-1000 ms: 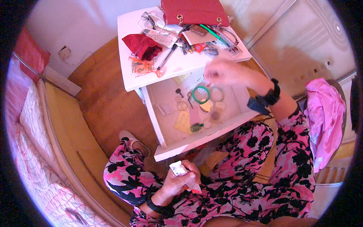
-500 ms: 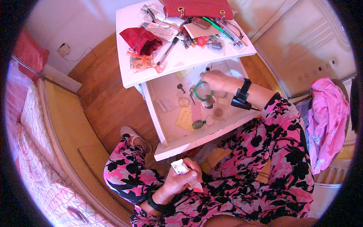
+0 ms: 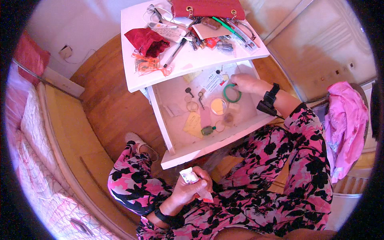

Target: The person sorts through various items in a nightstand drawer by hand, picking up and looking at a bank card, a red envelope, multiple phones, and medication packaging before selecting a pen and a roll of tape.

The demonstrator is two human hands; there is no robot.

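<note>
Bench point(image 3: 188, 66), white, cluttered on top: red handbag point(image 3: 208, 8), dark red pouch point(image 3: 147, 41), pens and small oddments.

Drawer point(image 3: 176, 158), pulled open below it, lined with papers, keys and rings.

Right hand point(image 3: 245, 83): I log it now down inside the drawer, where a second ago it hovered above; fingers rest at the rim of the green bangle point(image 3: 232, 93) (whether they pinch it, I cannot tell). I judge the sorting has reached the bangle.

Left hand point(image 3: 191, 191): unchanged in the lap, fingers wrapped round a small white tube point(image 3: 189, 176).
</note>
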